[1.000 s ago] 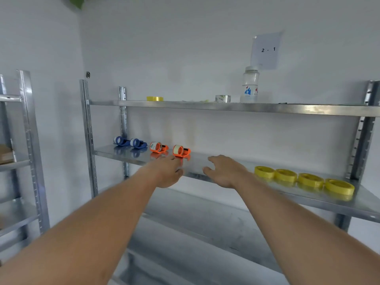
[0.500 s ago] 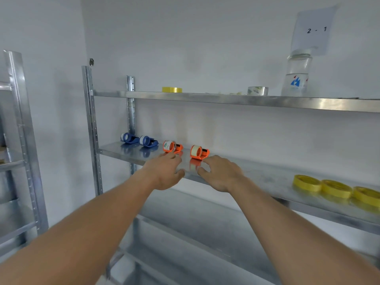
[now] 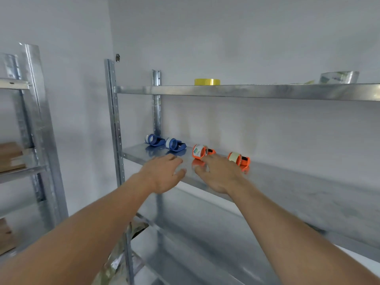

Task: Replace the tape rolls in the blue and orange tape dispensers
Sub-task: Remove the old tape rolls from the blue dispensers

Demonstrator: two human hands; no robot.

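Two blue tape dispensers (image 3: 153, 139) (image 3: 175, 144) and two orange tape dispensers (image 3: 202, 151) (image 3: 239, 158) stand in a row at the left end of the middle metal shelf (image 3: 287, 182). My left hand (image 3: 162, 173) hovers over the shelf's front edge, just in front of the right blue dispenser, fingers apart and empty. My right hand (image 3: 219, 174) reaches between the two orange dispensers, fingertips close to the left orange one, holding nothing.
A yellow tape roll (image 3: 207, 81) and a shiny roll (image 3: 339, 77) lie on the top shelf (image 3: 246, 91). A second metal rack (image 3: 30, 120) with wooden pieces (image 3: 11, 157) stands at the left. Lower shelves lie beneath my arms.
The view has swung left; the yellow rolls on the middle shelf's right have left the frame. Both hands moved left along the shelf, the right hand now reaching the left orange dispenser.
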